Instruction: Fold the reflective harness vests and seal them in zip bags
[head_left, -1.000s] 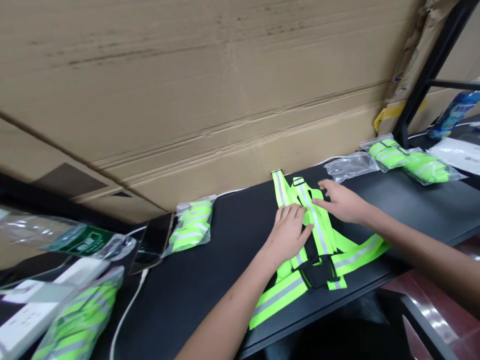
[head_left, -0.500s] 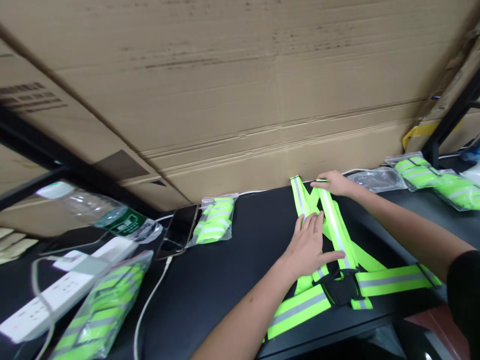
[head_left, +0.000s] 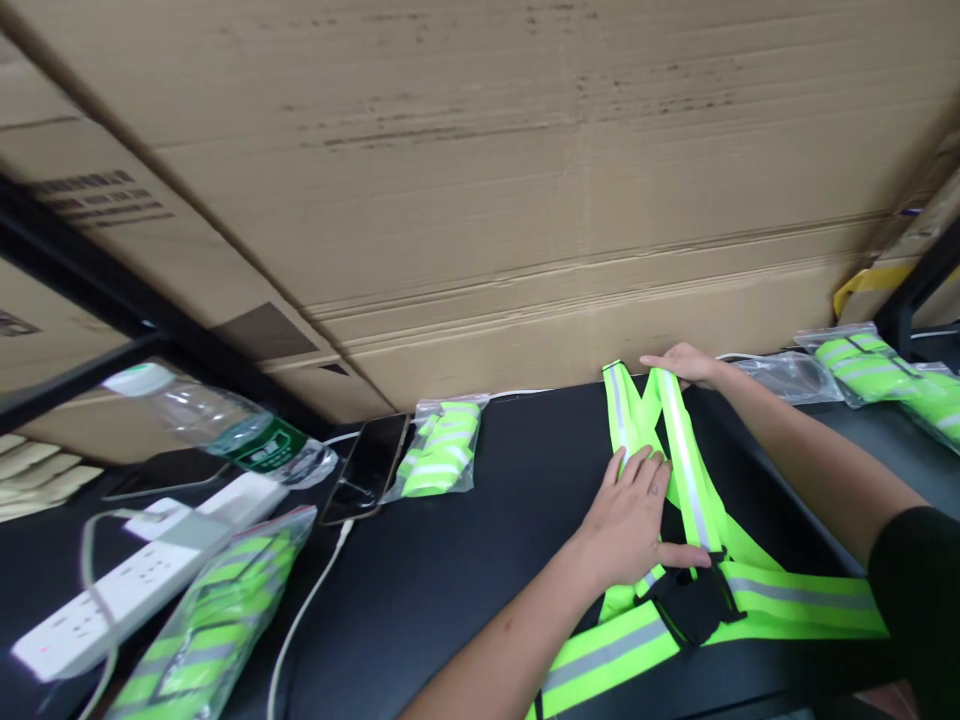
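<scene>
A neon-yellow reflective vest (head_left: pixel 697 490) of elastic straps with grey bands lies spread on the black table, two shoulder straps pointing toward the cardboard. Its straps meet at a black piece (head_left: pixel 694 605) near the front edge. My left hand (head_left: pixel 628 515) rests flat across the straps, fingers and thumb spread. At the far end of the right shoulder strap, my right hand (head_left: pixel 688 365) grips the folded top between thumb and fingers; part of those fingers is hidden behind the strap.
Bagged neon vests lie by the cardboard (head_left: pixel 442 448), at right (head_left: pixel 862 365) and front left (head_left: pixel 217 620). A phone (head_left: pixel 367 465), white power strip (head_left: pixel 150 570), cable (head_left: pixel 304 620) and tilted water bottle (head_left: pixel 232 430) are at left. Large cardboard boxes (head_left: pixel 525 200) wall the back.
The right-hand waist strap now lies straighter, and the black piece is turned. Both hands keep nearly the same places on the vest. The whole view has shifted slightly.
</scene>
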